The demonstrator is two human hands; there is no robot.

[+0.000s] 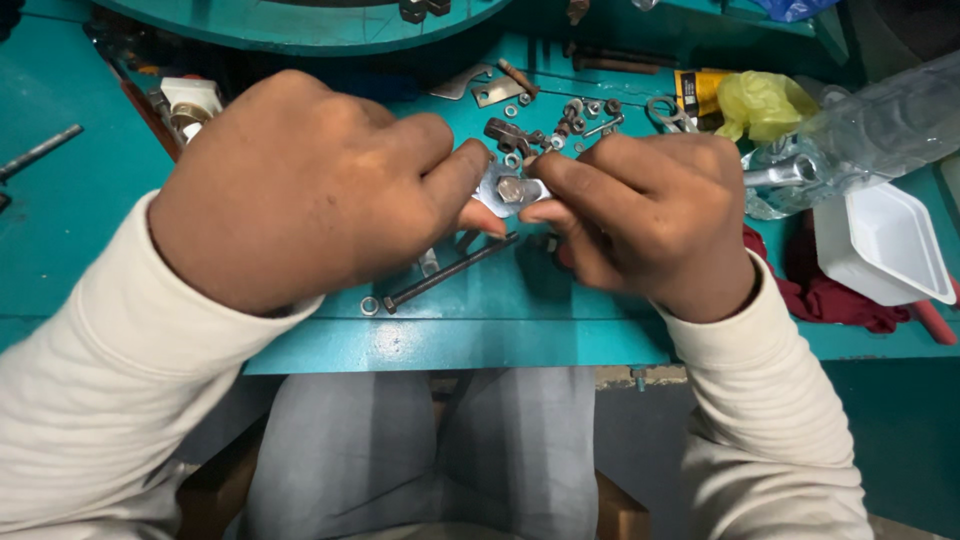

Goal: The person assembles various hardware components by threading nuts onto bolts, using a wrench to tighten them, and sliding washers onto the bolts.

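A small flat metal plate with a hex-headed bolt seated through it is held just above the teal bench, between the two hands and near the bench's front edge. The left hand pinches the plate's left end, thumb and fingertips pressed together on it, while the right hand has its thumb and forefinger clamped on the bolt and the plate's right end. Both arms wear cream long sleeves. Directly under the hands a long dark bolt lies slantwise on the bench with a small washer just beside its lower end. Behind the hands is a scatter of loose nuts, washers and short bolts, with two flat metal brackets further back. To the right lie a crumpled clear plastic bag with a shiny metal rod at its edge, a yellow plastic bag, a white plastic tray and a dark red cloth that the tray partly rests on. At the far left a thin metal rod lies on the painted surface, and a small white part sits near the left hand. The bench paint is worn and scuffed, its front face dropping to a shadowed space where the person's grey-trousered knees show.
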